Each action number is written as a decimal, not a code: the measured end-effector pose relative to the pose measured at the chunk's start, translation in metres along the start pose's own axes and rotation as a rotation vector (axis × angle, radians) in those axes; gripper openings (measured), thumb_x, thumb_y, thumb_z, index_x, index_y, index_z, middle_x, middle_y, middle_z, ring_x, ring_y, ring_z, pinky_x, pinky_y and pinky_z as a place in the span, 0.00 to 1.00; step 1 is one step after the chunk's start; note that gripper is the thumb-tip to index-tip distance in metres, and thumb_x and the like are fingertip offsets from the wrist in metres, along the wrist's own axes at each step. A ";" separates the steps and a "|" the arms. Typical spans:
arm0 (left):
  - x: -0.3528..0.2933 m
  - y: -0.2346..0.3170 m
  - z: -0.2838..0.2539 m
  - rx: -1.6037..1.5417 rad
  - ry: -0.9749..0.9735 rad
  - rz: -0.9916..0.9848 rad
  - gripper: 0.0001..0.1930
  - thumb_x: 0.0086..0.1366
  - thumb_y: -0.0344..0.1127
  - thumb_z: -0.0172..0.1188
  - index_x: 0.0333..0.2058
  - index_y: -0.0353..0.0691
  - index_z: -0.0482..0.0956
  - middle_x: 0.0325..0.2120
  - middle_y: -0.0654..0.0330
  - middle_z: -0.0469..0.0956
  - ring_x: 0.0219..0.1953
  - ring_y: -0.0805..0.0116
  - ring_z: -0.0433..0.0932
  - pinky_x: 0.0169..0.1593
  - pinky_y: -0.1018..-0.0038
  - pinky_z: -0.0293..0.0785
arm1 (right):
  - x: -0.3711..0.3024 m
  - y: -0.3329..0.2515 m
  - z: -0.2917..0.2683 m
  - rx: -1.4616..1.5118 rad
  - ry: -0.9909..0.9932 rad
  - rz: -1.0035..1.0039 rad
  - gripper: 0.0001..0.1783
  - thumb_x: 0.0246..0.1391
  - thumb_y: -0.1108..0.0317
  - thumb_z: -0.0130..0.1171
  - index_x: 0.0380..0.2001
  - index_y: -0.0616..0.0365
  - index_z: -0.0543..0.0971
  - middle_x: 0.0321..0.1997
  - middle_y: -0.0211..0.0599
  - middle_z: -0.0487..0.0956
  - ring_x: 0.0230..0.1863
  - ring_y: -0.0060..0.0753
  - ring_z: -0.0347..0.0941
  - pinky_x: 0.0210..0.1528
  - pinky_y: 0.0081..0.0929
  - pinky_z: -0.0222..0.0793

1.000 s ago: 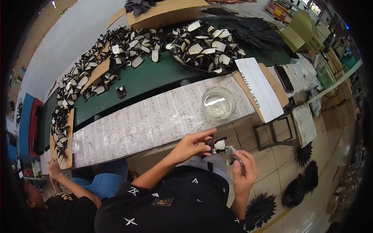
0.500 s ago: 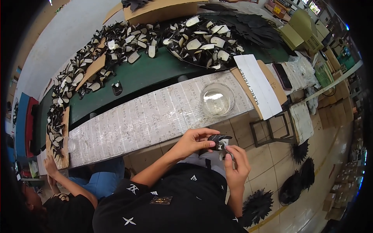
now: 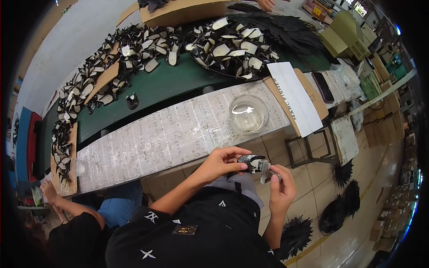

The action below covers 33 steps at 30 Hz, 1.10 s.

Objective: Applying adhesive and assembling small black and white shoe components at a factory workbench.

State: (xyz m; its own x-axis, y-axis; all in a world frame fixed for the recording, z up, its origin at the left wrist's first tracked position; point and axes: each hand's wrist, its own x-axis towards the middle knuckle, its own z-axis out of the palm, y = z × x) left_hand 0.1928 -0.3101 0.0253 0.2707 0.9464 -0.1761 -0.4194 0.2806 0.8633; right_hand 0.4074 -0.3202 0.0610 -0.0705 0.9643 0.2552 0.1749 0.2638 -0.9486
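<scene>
Over the near edge of the bench, my left hand (image 3: 222, 164) is closed around a small curved black shoe part (image 3: 245, 160) with a pale patch on its side. To its right, my right hand (image 3: 281, 187) pinches a small grey-white piece (image 3: 265, 166), whose kind I cannot make out, close against the black part. Whether the two pieces touch is hard to tell. Beyond my hands, a round clear dish (image 3: 249, 117) with shiny contents rests on the paper-covered bench strip (image 3: 152, 143).
Black parts with cream insides are heaped on the green table (image 3: 156, 87). A white-and-brown card (image 3: 295, 98) and a phone (image 3: 322, 87) lie to the right. A co-worker's hand (image 3: 50, 193) is at far left, another's (image 3: 266, 4) at the back. Black bundles (image 3: 330, 216) are on the floor.
My right hand has moved a little right with the grey-white piece. The black part has turned in my left hand, showing more pale surface. Another person's hand now shows more at the back.
</scene>
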 end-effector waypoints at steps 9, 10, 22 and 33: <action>-0.002 0.002 0.005 0.068 -0.007 0.030 0.20 0.60 0.26 0.64 0.51 0.32 0.74 0.36 0.62 0.80 0.34 0.81 0.77 0.39 0.83 0.74 | 0.008 -0.013 0.009 -0.314 -0.146 -0.194 0.11 0.53 0.77 0.58 0.41 0.63 0.79 0.42 0.42 0.77 0.40 0.40 0.76 0.41 0.29 0.72; -0.002 0.003 0.006 0.077 -0.003 0.027 0.20 0.59 0.26 0.65 0.51 0.32 0.75 0.35 0.62 0.80 0.34 0.81 0.77 0.39 0.82 0.74 | 0.008 -0.012 0.009 -0.336 -0.139 -0.194 0.11 0.53 0.78 0.58 0.41 0.63 0.79 0.42 0.42 0.77 0.40 0.40 0.76 0.41 0.29 0.72; -0.002 0.001 -0.001 0.047 0.000 -0.016 0.20 0.60 0.26 0.64 0.52 0.32 0.74 0.36 0.61 0.80 0.35 0.76 0.78 0.40 0.79 0.76 | 0.006 -0.017 0.002 -0.425 0.035 -0.141 0.11 0.54 0.77 0.57 0.42 0.63 0.79 0.43 0.41 0.77 0.40 0.35 0.76 0.37 0.28 0.73; 0.000 0.007 0.006 -0.140 0.041 -0.113 0.20 0.61 0.30 0.63 0.52 0.33 0.72 0.41 0.57 0.78 0.42 0.71 0.78 0.42 0.74 0.82 | -0.002 -0.017 0.011 -0.150 0.037 0.043 0.11 0.55 0.77 0.58 0.42 0.64 0.80 0.41 0.40 0.78 0.37 0.28 0.77 0.34 0.21 0.74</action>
State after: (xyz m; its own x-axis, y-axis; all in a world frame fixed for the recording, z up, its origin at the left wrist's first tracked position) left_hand 0.1950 -0.3092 0.0343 0.2886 0.9125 -0.2898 -0.5057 0.4023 0.7631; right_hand 0.3934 -0.3273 0.0743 -0.0236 0.9743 0.2241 0.3220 0.2197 -0.9209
